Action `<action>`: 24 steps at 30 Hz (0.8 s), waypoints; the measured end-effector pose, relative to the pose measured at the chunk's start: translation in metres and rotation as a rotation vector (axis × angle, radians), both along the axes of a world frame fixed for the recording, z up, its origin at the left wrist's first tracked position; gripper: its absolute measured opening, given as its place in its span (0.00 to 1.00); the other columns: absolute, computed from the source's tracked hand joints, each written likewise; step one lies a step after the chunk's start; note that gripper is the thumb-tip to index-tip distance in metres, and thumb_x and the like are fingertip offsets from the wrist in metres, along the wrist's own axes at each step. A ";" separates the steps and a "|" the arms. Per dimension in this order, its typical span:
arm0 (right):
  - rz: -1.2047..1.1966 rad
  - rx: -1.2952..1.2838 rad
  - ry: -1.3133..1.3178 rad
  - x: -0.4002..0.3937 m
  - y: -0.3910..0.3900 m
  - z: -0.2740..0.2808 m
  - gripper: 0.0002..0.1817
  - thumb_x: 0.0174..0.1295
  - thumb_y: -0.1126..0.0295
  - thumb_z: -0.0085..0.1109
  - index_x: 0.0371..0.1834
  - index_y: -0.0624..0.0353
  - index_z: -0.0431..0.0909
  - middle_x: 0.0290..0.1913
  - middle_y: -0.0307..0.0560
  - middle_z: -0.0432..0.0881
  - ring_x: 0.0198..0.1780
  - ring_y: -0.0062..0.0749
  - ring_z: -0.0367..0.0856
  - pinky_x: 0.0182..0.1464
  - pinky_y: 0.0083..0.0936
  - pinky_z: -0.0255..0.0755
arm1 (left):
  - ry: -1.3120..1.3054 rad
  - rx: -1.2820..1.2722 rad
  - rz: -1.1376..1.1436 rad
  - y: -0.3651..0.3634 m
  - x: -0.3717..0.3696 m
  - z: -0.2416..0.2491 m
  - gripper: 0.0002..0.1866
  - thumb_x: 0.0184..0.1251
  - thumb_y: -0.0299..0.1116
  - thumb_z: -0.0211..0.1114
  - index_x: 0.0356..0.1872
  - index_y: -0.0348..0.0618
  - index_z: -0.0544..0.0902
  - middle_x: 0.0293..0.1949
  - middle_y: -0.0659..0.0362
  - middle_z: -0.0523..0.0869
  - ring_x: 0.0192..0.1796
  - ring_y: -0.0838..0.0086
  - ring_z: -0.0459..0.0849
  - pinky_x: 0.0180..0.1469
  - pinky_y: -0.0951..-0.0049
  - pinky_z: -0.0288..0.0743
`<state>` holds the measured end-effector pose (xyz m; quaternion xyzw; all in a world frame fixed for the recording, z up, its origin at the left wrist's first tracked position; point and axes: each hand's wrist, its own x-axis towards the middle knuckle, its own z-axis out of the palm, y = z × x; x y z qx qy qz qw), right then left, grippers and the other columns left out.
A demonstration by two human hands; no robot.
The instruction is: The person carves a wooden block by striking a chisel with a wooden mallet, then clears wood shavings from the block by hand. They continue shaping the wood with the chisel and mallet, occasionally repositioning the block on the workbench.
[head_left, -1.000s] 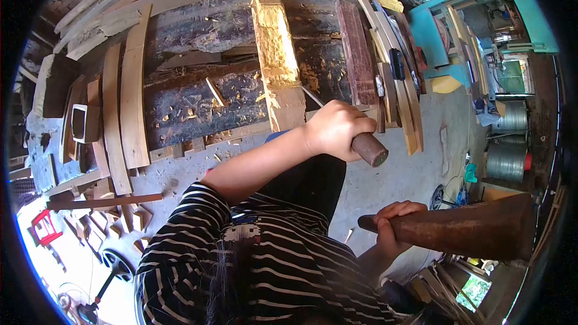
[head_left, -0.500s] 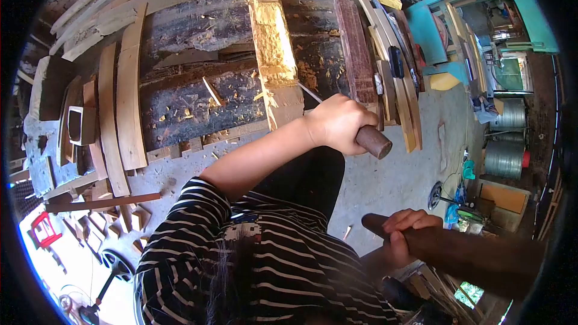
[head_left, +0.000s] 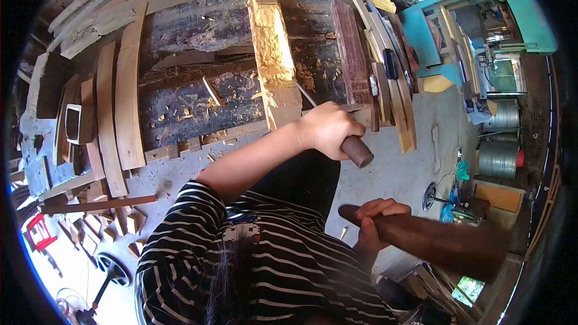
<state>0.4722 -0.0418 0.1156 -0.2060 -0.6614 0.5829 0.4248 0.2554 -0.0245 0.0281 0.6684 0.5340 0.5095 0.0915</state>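
My left hand point(head_left: 330, 129) is wrapped round the brown handle of a chisel point(head_left: 357, 151), whose butt sticks out toward me. The chisel's thin metal blade runs up to the right edge of a pale timber block point(head_left: 276, 54), by the near end of its hollow. That hollow is rough and bright yellow inside. Lower right, my right hand point(head_left: 379, 219) grips a dark wooden mallet point(head_left: 442, 244) near the narrow end of its handle. The mallet's thick, slightly blurred head points to the right, apart from the chisel.
Wood chips litter the dark workbench point(head_left: 186, 102). A reddish-brown beam point(head_left: 351, 54) lies right of the block, beside thin strips and a black-handled tool point(head_left: 391, 63). Long planks point(head_left: 129, 90) lie at left, near a rectangular metal tube point(head_left: 73, 123). Offcuts point(head_left: 120, 222) cover the floor lower left.
My right hand and the mallet have swung left. My left hand has shifted slightly left and down with the chisel, whose tip stays at the block's edge.
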 end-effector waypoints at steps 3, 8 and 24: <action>0.202 0.488 -0.560 0.040 0.032 -0.050 0.17 0.48 0.83 0.63 0.39 0.59 0.69 0.35 0.43 0.74 0.33 0.22 0.72 0.38 0.19 0.69 | 0.059 0.032 0.012 0.000 0.005 -0.009 0.14 0.34 0.42 0.69 0.22 0.49 0.78 0.21 0.56 0.80 0.27 0.57 0.82 0.30 0.60 0.76; -0.087 -0.107 -0.620 0.045 0.004 -0.096 0.15 0.43 0.82 0.67 0.34 0.62 0.74 0.27 0.43 0.79 0.28 0.28 0.78 0.33 0.25 0.75 | 0.067 0.212 0.051 0.000 0.006 -0.026 0.15 0.34 0.42 0.69 0.24 0.48 0.77 0.23 0.57 0.80 0.28 0.60 0.82 0.31 0.62 0.76; -0.234 -0.303 -0.503 0.038 -0.009 -0.081 0.13 0.41 0.84 0.64 0.31 0.62 0.73 0.24 0.43 0.77 0.26 0.27 0.77 0.32 0.23 0.74 | 0.039 0.511 0.145 -0.003 0.007 -0.038 0.17 0.31 0.37 0.69 0.28 0.47 0.77 0.23 0.59 0.78 0.27 0.63 0.81 0.29 0.64 0.75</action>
